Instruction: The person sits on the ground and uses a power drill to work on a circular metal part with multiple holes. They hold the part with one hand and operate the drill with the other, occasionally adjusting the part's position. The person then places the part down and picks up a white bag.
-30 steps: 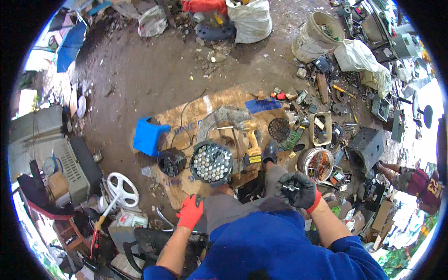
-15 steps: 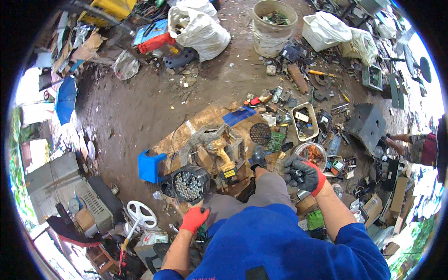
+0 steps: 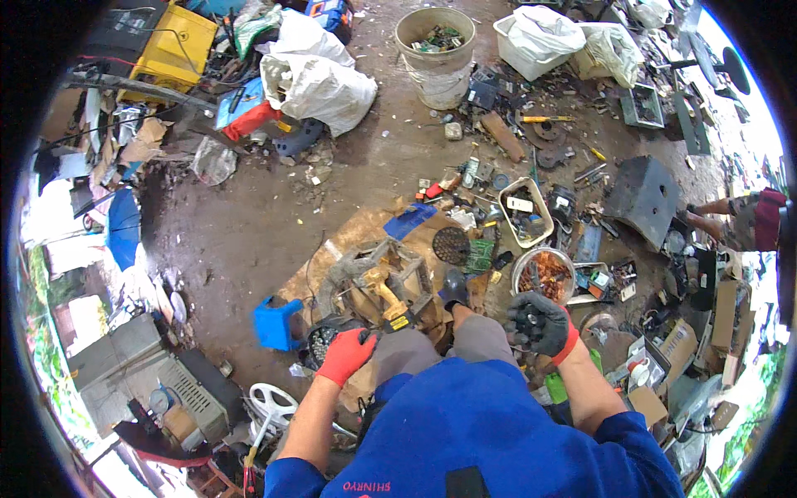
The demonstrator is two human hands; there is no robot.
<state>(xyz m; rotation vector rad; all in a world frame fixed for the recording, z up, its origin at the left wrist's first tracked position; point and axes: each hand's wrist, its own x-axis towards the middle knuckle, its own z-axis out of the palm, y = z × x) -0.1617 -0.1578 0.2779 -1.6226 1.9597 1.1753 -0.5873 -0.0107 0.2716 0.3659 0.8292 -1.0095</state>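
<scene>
My left hand (image 3: 346, 355), in a red glove, rests by my knee on the rim of a round black perforated part (image 3: 320, 340). My right hand (image 3: 540, 322), in a black and red glove, is closed around a small dark metal piece that I cannot make out. In front of my knees lies a dirty metal frame with a yellow power tool (image 3: 383, 290) on a sheet of cardboard (image 3: 349, 241). A round metal bowl of rusty scraps (image 3: 544, 272) sits just beyond my right hand.
A blue plastic stool (image 3: 274, 322) stands left of the cardboard. A white tray of parts (image 3: 525, 212), a round mesh disc (image 3: 452, 245), a bucket (image 3: 436, 54), white sacks (image 3: 320, 79) and a yellow box (image 3: 170, 46) lie farther off. Another person's legs (image 3: 730, 220) show at right.
My head has turned, so the whole scene slid down and left. My left hand moved up onto the round black part. My right hand stayed closed and lifted slightly.
</scene>
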